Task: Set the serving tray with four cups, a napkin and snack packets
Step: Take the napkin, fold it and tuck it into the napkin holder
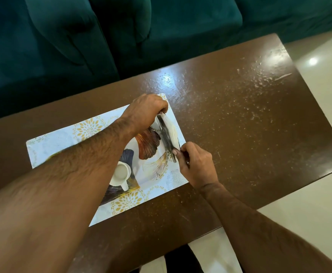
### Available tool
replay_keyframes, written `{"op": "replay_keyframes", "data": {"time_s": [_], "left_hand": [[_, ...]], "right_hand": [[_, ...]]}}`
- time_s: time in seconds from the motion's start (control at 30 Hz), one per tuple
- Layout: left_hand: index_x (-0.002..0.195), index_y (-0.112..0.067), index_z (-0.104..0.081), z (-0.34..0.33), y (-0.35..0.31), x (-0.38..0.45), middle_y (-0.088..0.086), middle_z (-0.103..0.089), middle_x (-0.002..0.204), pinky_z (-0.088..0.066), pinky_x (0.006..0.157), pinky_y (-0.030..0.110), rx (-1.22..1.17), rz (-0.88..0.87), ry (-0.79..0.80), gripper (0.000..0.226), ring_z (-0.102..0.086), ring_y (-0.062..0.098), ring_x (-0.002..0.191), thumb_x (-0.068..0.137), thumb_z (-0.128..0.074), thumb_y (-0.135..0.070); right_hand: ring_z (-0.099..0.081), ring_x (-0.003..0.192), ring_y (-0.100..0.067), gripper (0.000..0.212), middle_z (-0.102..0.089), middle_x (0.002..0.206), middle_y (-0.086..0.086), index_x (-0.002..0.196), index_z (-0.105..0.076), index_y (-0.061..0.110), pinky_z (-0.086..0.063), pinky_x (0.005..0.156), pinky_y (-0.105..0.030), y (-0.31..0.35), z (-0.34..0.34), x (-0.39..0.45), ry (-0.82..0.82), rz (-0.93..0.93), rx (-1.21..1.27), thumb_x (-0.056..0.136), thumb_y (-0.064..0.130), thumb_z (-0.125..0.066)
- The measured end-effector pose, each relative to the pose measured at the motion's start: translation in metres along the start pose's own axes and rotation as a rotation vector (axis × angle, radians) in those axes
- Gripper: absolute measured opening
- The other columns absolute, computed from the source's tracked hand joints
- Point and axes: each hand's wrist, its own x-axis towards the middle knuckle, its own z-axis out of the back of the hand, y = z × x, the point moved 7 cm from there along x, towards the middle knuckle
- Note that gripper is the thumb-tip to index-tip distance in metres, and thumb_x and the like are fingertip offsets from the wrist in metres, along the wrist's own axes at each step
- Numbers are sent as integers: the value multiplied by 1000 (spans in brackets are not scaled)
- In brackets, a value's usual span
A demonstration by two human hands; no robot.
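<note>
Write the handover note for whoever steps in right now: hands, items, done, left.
Left hand: pinching the far end of the folded napkin.
Right hand: pinching its near end.
Napkin sits at the right end of the tray, which lies on a placemat.
Done: one cup visible on the tray; the left forearm hides part of it.
Left: settle the napkin, remaining cups, snack packets (none in view).

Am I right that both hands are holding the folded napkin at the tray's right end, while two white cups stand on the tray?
Not quite: the head view shows only one white cup on the tray. The left hand and right hand do hold the folded napkin at the tray's right end.
</note>
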Motion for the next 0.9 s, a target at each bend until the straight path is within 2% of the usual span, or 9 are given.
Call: {"op": "replay_keyframes", "data": {"time_s": [0.33, 0.5, 0.6, 0.73, 0.9], "left_hand": [[111, -13, -70, -4, 3, -5, 5, -71, 107, -49, 83, 34, -4, 15, -6, 42, -62, 23, 102, 83, -61, 18], [108, -15, -70, -5, 4, -12, 2, -70, 104, -46, 82, 33, 32, -12, -30, 42, -62, 23, 99, 80, -68, 16], [111, -15, -70, -2, 7, -18, 2, -71, 106, -44, 84, 31, 36, -8, -49, 33, -63, 23, 100, 85, -70, 7], [125, -13, -62, 7, 12, -29, 6, -69, 121, -45, 95, 38, 39, 13, -86, 31, -62, 25, 113, 94, -69, -12], [136, -12, -52, 27, 22, -54, 6, -62, 134, -39, 106, 42, 144, 25, -211, 47, -57, 27, 124, 95, -66, -29]], "right_hand": [[-39, 59, -6, 24, -57, 72, 2, 86, -56, 10, -34, 53, -20, 1, -2, -1, 27, -20, -29, 98, 28, -67], [-46, 61, -9, 26, -56, 75, 2, 86, -56, 10, -48, 51, -29, 7, 2, 2, 5, 8, -27, 98, 31, -67], [-50, 64, -14, 29, -55, 78, 0, 88, -57, 9, -49, 54, -33, 12, 8, 7, -31, 20, -52, 97, 36, -66], [-54, 84, -20, 39, -59, 95, -7, 101, -61, 4, -50, 70, -36, 24, 19, 20, -75, 9, -132, 97, 43, -60], [-55, 117, -33, 55, -58, 126, -20, 124, -58, -2, -46, 98, -43, 49, 33, 40, -145, 18, -240, 94, 44, -60]]}}
